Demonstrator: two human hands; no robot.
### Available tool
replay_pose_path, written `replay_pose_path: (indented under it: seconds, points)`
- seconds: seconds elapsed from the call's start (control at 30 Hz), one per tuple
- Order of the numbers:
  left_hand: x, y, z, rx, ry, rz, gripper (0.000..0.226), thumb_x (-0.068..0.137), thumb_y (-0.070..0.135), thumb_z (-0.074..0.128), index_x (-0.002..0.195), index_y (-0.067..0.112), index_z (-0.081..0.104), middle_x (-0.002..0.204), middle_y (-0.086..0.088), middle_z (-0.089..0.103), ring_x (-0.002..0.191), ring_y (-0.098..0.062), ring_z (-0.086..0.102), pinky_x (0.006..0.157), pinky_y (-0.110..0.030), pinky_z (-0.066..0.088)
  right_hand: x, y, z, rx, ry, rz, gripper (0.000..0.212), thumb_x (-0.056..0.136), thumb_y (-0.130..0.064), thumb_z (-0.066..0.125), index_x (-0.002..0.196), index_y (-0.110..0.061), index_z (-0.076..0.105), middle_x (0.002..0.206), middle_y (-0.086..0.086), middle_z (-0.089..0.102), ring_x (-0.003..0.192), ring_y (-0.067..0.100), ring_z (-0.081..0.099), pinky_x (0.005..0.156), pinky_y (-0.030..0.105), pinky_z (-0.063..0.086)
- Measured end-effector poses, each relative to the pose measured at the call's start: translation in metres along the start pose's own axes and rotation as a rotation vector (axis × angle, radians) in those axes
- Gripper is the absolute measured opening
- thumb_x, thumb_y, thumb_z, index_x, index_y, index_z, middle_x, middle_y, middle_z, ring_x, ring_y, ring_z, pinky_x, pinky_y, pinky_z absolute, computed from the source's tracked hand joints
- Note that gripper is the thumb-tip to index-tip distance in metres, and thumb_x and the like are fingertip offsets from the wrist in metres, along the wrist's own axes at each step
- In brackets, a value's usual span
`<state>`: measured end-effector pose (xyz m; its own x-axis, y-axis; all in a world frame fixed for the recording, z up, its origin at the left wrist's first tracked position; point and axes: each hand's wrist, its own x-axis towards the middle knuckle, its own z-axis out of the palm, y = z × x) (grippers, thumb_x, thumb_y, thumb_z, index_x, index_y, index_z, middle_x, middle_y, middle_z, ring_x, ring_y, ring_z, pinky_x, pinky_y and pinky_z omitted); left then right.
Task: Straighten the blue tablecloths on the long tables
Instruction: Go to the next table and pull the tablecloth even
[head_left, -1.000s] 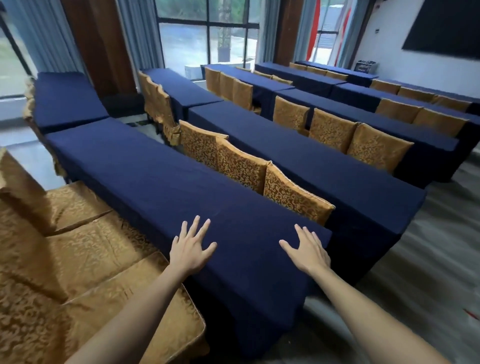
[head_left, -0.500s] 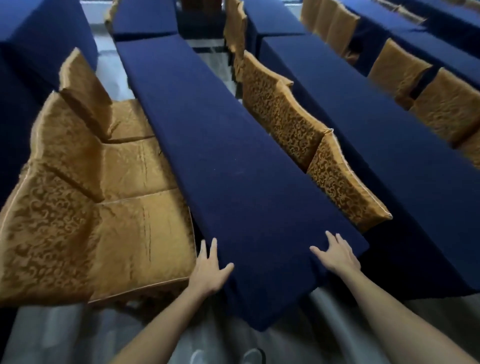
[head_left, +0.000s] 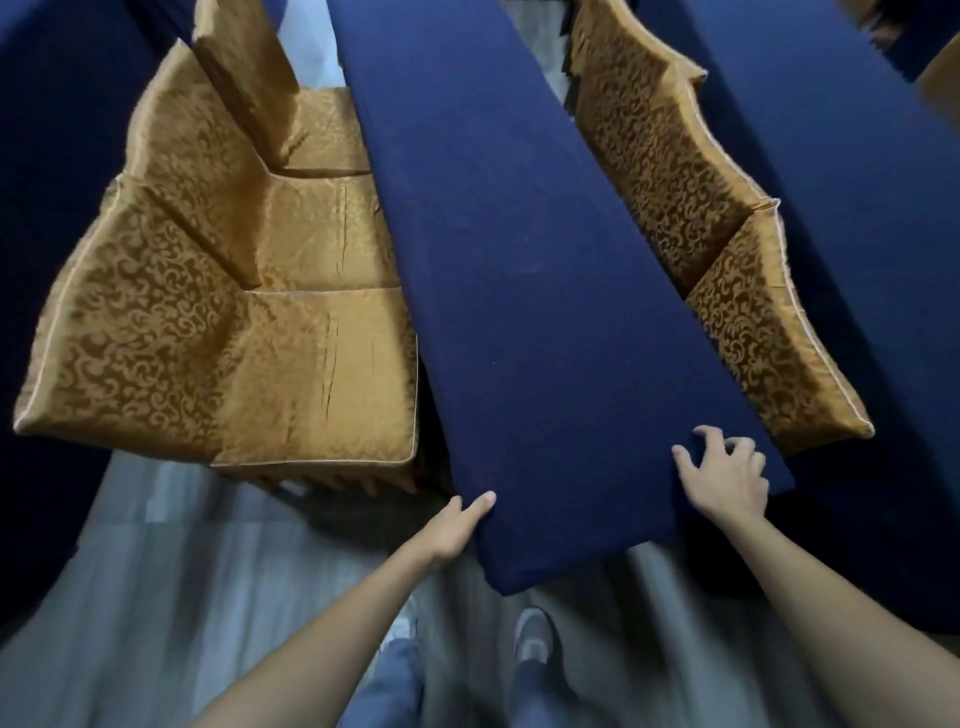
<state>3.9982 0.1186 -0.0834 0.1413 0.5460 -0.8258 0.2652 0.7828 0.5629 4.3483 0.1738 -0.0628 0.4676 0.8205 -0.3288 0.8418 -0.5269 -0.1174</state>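
A dark blue tablecloth (head_left: 519, 291) covers the long table that runs away from me down the middle of the view. My left hand (head_left: 454, 530) grips the cloth at the near left corner, thumb on top and fingers hidden under the edge. At the near right corner my right hand (head_left: 724, 478) rests on top, fingers curled into the fabric. The cloth's end flap (head_left: 571, 556) hangs down toward my legs.
Gold patterned chair covers (head_left: 234, 332) line the table's left side, and more chair backs (head_left: 727, 291) stand along its right. Another blue-covered table (head_left: 857, 208) runs on the far right, and one (head_left: 47, 182) on the left. My shoes (head_left: 532, 636) stand on the grey floor.
The view has tipped steeply down over the table end. Both hands slid back from flat on the top to the near corners and closed on the cloth.
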Motion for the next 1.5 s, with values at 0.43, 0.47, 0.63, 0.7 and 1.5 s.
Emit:
replay_pose_path:
  seconds: [0.43, 0.47, 0.63, 0.7, 1.5]
  points:
    - [0.005, -0.039, 0.078, -0.626, 0.447, -0.049, 0.061, 0.072, 0.063, 0.078, 0.114, 0.019, 0.069, 0.098, 0.007, 0.078, 0.088, -0.015, 0.075, 0.075, -0.032, 0.060, 0.071, 0.047, -0.017, 0.157, -0.091, 0.203, 0.099, 0.084, -0.083, 0.035, 0.144, -0.005, 0.038, 0.138, 0.025, 0.050, 0.122, 0.047, 0.050, 0.098, 0.052, 0.040]
    - [0.007, -0.037, 0.081, -0.659, 0.476, -0.051, 0.062, 0.071, 0.061, 0.079, 0.115, 0.018, 0.069, 0.103, 0.005, 0.077, 0.092, -0.017, 0.074, 0.082, -0.036, 0.060, 0.072, 0.047, -0.017, 0.154, -0.092, 0.211, 0.100, 0.082, -0.085, 0.033, 0.143, -0.005, 0.039, 0.136, 0.025, 0.052, 0.121, 0.046, 0.051, 0.097, 0.051, 0.041]
    - [0.015, -0.022, 0.087, -0.615, 0.700, -0.223, 0.071, 0.065, 0.068, 0.065, 0.106, 0.011, 0.066, 0.109, -0.007, 0.070, 0.096, -0.029, 0.066, 0.092, -0.045, 0.054, 0.077, 0.039, -0.015, 0.165, -0.142, 0.268, 0.109, 0.081, -0.086, 0.028, 0.142, 0.004, 0.035, 0.136, 0.031, 0.049, 0.119, 0.049, 0.051, 0.095, 0.052, 0.042]
    - [0.014, -0.017, 0.086, -0.424, 0.802, -0.330, 0.080, 0.072, 0.076, 0.053, 0.113, 0.007, 0.064, 0.118, -0.013, 0.065, 0.107, -0.036, 0.059, 0.096, -0.044, 0.046, 0.078, 0.035, -0.018, 0.188, -0.153, 0.287, 0.111, 0.082, -0.085, 0.032, 0.141, 0.008, 0.034, 0.138, 0.032, 0.047, 0.121, 0.050, 0.050, 0.098, 0.053, 0.041]
    - [-0.029, -0.079, -0.130, -0.029, 0.973, -0.380, 0.102, 0.073, 0.089, 0.030, 0.119, 0.003, 0.061, 0.126, -0.023, 0.060, 0.115, -0.042, 0.056, 0.097, -0.049, 0.041, -0.076, -0.105, 0.042, 0.209, -0.193, 0.253, 0.114, 0.076, -0.091, 0.025, 0.126, 0.008, 0.050, 0.126, 0.025, 0.059, 0.111, 0.043, 0.059, 0.089, 0.045, 0.046]
